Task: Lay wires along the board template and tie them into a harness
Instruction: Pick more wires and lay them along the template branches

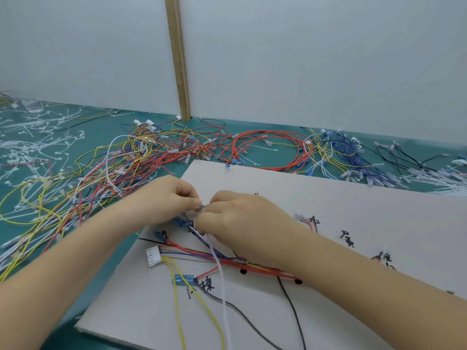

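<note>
Your left hand [174, 198] and right hand [242, 218] meet in the middle of the frame, both pinching a small blue terminal [203, 207] on the wires [227, 261] that lie across the white board [328, 198]. These wires are thin, light and bendy, so I think they will flop and tangle. Hold them near the hard ends, like the white plug [153, 256]. Black handwritten signs are on the board, but I cannot read them. More loose wires [151, 157] pile on the green surface [30, 228].
</note>
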Demonstrator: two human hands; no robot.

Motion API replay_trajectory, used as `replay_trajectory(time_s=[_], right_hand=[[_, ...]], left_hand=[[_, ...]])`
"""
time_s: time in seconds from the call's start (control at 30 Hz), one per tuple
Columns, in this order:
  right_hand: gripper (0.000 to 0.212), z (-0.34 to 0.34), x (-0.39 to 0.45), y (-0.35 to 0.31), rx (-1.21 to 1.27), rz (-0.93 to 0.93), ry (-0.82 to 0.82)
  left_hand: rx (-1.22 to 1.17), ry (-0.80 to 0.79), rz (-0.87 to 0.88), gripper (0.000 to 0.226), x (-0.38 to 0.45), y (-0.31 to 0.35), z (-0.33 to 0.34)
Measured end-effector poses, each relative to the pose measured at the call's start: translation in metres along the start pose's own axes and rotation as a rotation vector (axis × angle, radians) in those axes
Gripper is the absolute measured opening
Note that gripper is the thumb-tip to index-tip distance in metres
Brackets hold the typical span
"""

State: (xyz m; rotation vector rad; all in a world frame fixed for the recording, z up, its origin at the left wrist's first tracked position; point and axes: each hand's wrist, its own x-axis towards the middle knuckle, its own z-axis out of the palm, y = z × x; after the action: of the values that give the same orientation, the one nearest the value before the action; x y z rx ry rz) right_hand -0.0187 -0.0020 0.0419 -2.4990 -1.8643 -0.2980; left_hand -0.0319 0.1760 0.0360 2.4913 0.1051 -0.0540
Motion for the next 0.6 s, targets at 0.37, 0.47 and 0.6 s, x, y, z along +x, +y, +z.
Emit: replay_trajectory(time_s=[0.37,0.47,0.6], right_hand=[[0.022,0.0,-0.013,-0.003,0.183,0.112,-0.087],[0.021,0.0,-0.02,-0.003,0.149,0.097,-0.106],[0.023,-0.003,-0.035,0.0,0.158,0.077,-0.124]], left_hand=[[0.189,0.052,0.046,0.011,-0.005,0.003,0.002],[0.2,0.082,0.071,0.008,-0.006,0.005,0.004],[0.238,0.048,0.112,0.013,-0.006,0.012,0.003]])
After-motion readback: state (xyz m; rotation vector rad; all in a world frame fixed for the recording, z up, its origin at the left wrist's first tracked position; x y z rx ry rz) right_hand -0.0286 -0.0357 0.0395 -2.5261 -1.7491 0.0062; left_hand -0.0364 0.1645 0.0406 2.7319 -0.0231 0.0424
